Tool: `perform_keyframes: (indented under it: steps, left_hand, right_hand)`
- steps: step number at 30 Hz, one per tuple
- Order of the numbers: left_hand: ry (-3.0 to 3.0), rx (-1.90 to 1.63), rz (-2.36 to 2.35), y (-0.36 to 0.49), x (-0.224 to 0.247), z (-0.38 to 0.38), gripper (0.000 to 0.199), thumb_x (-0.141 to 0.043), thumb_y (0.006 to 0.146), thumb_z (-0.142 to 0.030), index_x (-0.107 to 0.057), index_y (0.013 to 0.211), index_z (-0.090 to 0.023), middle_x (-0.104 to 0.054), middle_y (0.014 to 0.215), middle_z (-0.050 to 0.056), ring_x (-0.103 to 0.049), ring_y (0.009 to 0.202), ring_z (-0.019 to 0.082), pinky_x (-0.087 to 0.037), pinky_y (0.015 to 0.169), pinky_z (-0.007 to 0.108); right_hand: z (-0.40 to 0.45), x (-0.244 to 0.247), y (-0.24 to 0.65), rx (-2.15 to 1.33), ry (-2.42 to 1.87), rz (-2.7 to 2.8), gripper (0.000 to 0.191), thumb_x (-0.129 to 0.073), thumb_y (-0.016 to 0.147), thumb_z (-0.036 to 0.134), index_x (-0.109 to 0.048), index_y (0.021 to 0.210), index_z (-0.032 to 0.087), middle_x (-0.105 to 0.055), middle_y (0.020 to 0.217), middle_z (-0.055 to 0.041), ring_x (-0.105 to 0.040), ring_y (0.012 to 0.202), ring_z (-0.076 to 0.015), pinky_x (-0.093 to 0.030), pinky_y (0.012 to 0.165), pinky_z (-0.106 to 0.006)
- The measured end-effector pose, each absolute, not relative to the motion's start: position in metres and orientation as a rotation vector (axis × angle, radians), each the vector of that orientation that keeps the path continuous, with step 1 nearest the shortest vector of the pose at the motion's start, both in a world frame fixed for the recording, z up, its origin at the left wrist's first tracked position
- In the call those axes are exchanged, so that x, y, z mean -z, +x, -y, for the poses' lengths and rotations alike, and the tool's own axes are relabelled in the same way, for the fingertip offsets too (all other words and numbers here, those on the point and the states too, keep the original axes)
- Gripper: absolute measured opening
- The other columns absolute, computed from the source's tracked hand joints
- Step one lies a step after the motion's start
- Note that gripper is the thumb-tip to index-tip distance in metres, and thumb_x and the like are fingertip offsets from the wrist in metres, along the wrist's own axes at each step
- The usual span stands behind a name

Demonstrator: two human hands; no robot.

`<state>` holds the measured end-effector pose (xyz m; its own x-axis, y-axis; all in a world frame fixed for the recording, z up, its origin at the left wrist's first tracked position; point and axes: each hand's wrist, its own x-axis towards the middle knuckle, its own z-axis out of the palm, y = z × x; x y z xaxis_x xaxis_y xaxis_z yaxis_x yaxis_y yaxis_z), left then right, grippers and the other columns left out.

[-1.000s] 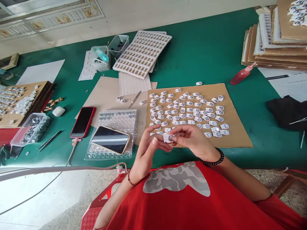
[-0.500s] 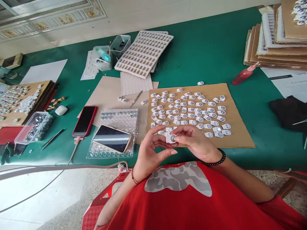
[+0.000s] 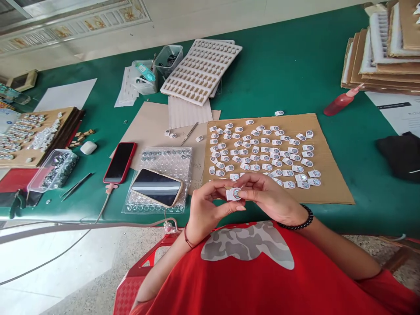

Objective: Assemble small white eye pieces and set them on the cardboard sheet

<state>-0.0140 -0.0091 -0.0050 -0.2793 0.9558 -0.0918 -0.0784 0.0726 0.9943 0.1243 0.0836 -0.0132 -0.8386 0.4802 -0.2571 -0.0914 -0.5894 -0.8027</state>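
In front of my body, both hands meet over the near edge of a cardboard sheet. My right hand pinches a small round dial-like piece with a white tab between thumb and forefinger. My left hand curls around the same piece from the left; its thumb lies just below and its other fingers pass behind, so their exact contact is partly hidden. Several similar white-tabbed pieces lie in loose rows on the cardboard.
Left of the cardboard, a phone rests on a clear plastic tray, near a red-cased phone. Tweezers and a tub of metal parts lie further left. A red bottle and stacked cardboard are right.
My left thumb has come closer to the underside of the piece, which has tilted slightly in my fingers. The whole view has shifted a little, with the table contents moving rightward.
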Motion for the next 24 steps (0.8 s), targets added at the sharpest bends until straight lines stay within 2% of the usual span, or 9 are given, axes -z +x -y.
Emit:
perform_keyframes:
  steps: [6,12,19,21,24]
  left_hand:
    - [1.003,-1.364,-1.488,-0.0171,0.0073,0.0095,0.030,-0.081,0.057,-0.022,-0.065,0.081,-0.017,-0.067,0.070,0.000,-0.063,0.064,0.009,-0.052,0.063,0.017]
    - [1.250,-1.328,-1.577,-0.0190,0.0055,0.0098,0.030,-0.081,0.054,-0.020,-0.067,0.080,-0.019,-0.069,0.078,-0.001,-0.063,0.066,0.006,-0.051,0.064,0.012]
    - [1.455,-1.265,-1.571,-0.0193,0.0065,0.0079,0.025,-0.080,0.056,-0.022,-0.066,0.077,-0.018,-0.068,0.070,0.000,-0.062,0.061,0.008,-0.050,0.060,0.016]
    - [1.490,-1.270,-1.583,-0.0208,0.0085,0.0085,0.027,-0.080,0.056,-0.020,-0.067,0.080,-0.019,-0.068,0.074,-0.001,-0.061,0.063,0.008,-0.050,0.062,0.015]
    - [1.453,-1.321,-1.564,-0.0241,0.0109,0.0103,0.048,-0.080,0.056,-0.019,-0.064,0.101,-0.027,-0.066,0.075,-0.003,-0.061,0.067,0.007,-0.050,0.070,0.015]
  right_hand:
    - [-0.0836,0.0123,0.1249,-2.459,-0.693,1.292,0.021,-0.067,0.075,0.024,-0.055,0.087,0.012,-0.059,0.080,-0.0014,-0.058,0.070,-0.0039,-0.050,0.064,-0.014]
    - [-0.0859,0.0061,0.1251,-2.367,-0.772,1.447,0.025,-0.067,0.073,0.025,-0.052,0.089,0.012,-0.054,0.079,-0.0009,-0.055,0.072,-0.0028,-0.047,0.066,-0.011]
    - [-0.0821,0.0068,0.1258,-2.337,-0.593,1.538,0.020,-0.057,0.080,0.017,-0.037,0.081,0.013,-0.042,0.074,0.0027,-0.045,0.065,0.0002,-0.042,0.058,-0.009]
    - [-0.0802,0.0090,0.1247,-2.309,-0.592,1.536,0.022,-0.057,0.081,0.020,-0.035,0.082,0.014,-0.043,0.074,0.0026,-0.047,0.064,-0.0002,-0.043,0.057,-0.010]
    - [-0.0881,0.0092,0.1288,-2.223,-0.639,1.563,0.029,-0.061,0.078,0.031,-0.038,0.085,0.014,-0.048,0.075,0.0011,-0.055,0.065,-0.0049,-0.049,0.060,-0.018]
